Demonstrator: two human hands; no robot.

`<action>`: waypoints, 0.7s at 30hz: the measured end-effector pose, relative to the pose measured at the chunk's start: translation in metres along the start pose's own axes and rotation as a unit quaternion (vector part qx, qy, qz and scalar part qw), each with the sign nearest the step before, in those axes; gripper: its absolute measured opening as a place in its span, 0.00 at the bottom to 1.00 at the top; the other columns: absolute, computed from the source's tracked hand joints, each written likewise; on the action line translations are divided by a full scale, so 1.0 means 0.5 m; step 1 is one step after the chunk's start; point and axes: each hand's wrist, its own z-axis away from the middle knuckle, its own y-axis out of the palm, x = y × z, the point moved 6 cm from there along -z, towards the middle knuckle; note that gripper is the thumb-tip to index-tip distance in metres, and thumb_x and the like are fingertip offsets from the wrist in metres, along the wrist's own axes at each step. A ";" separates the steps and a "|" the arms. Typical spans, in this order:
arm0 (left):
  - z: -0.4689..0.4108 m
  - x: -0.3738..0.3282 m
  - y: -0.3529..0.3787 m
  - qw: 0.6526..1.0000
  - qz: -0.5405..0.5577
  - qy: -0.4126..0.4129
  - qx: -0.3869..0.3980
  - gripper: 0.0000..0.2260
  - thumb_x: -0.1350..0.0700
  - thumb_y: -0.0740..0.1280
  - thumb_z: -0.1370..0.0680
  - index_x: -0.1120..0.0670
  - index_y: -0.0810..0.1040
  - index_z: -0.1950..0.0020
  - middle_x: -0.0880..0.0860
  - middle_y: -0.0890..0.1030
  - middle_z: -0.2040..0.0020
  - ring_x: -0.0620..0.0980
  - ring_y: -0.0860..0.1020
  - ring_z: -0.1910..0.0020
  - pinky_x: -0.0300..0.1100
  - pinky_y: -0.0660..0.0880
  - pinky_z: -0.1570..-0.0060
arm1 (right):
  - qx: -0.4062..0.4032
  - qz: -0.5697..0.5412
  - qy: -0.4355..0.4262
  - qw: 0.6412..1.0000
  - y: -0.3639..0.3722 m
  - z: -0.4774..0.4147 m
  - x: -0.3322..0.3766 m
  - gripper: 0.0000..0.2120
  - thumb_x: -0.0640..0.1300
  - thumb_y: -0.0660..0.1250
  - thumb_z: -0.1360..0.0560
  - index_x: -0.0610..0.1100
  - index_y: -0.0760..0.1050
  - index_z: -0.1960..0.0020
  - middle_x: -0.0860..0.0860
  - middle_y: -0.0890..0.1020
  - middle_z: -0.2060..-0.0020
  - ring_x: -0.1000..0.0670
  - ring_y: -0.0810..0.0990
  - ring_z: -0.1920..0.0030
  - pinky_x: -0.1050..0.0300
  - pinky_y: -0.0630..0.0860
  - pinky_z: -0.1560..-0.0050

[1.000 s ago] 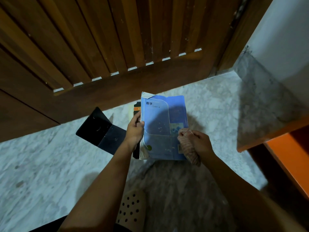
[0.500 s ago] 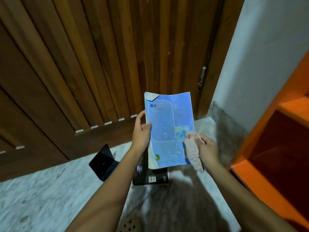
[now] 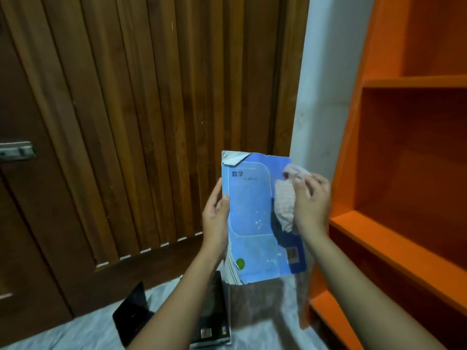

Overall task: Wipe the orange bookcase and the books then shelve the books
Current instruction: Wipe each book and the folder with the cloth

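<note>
Book (image 3: 255, 218) is held upright by its left edge, pinched in left hand (image 3: 214, 213). Cloth (image 3: 284, 203) is bunched in right hand (image 3: 312, 203), pressed on cover's upper right. Wiping is judged underway. Bookcase (image 3: 394, 238) shelves seen bare; more books (image 3: 212, 319) lie below the grip, unshelved.

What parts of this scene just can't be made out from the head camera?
- Blue book: the small print under its title is too small to read; the cloth and right hand cover its right edge.
- Right hand: blurred, so its fingers are unclear.
- Dark books on the floor: mostly hidden behind the left arm.
- Orange bookcase: cut off by the right edge.
- Left hand: fingers behind the book are hidden.
</note>
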 end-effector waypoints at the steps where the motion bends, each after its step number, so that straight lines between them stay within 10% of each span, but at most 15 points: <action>1: 0.002 -0.001 0.017 1.000 0.009 -0.011 0.012 0.15 0.57 0.61 0.20 0.43 0.71 0.35 0.54 0.79 0.38 0.56 0.79 0.42 0.52 0.78 0.48 | 0.023 -0.003 -0.054 0.998 0.025 0.003 0.042 0.06 0.37 0.66 0.24 0.39 0.79 0.49 0.49 0.70 0.48 0.57 0.71 0.47 0.71 0.68 0.47; 5: 0.011 -0.006 0.056 0.998 0.018 -0.034 0.052 0.14 0.58 0.61 0.20 0.43 0.72 0.37 0.55 0.79 0.38 0.57 0.78 0.41 0.58 0.74 0.41 | 0.106 0.041 -0.203 0.973 0.093 0.019 0.102 0.07 0.36 0.66 0.24 0.39 0.80 0.49 0.51 0.71 0.51 0.67 0.70 0.49 0.76 0.66 0.49; 11: 0.016 -0.003 0.037 0.990 0.074 -0.080 0.085 0.16 0.59 0.63 0.21 0.43 0.73 0.36 0.55 0.81 0.42 0.59 0.78 0.42 0.61 0.72 0.40 | -0.036 0.119 0.046 0.991 -0.039 -0.068 -0.094 0.15 0.39 0.66 0.25 0.49 0.69 0.68 0.46 0.69 0.62 0.50 0.68 0.60 0.71 0.63 0.70; 14: 0.008 0.014 0.054 0.988 0.083 -0.091 0.093 0.19 0.59 0.64 0.23 0.45 0.72 0.34 0.56 0.81 0.42 0.59 0.77 0.42 0.63 0.69 0.38 | -0.028 0.093 0.057 0.994 -0.018 -0.033 -0.109 0.06 0.39 0.66 0.24 0.42 0.78 0.59 0.44 0.73 0.59 0.50 0.70 0.58 0.66 0.63 0.65; 21: -0.017 0.029 0.054 0.978 0.173 -0.094 0.064 0.18 0.64 0.60 0.21 0.50 0.72 0.33 0.57 0.81 0.41 0.56 0.80 0.44 0.52 0.79 0.48 | 0.095 0.074 -0.247 0.962 0.081 0.076 0.036 0.07 0.33 0.66 0.26 0.38 0.81 0.50 0.49 0.74 0.51 0.53 0.73 0.48 0.68 0.69 0.44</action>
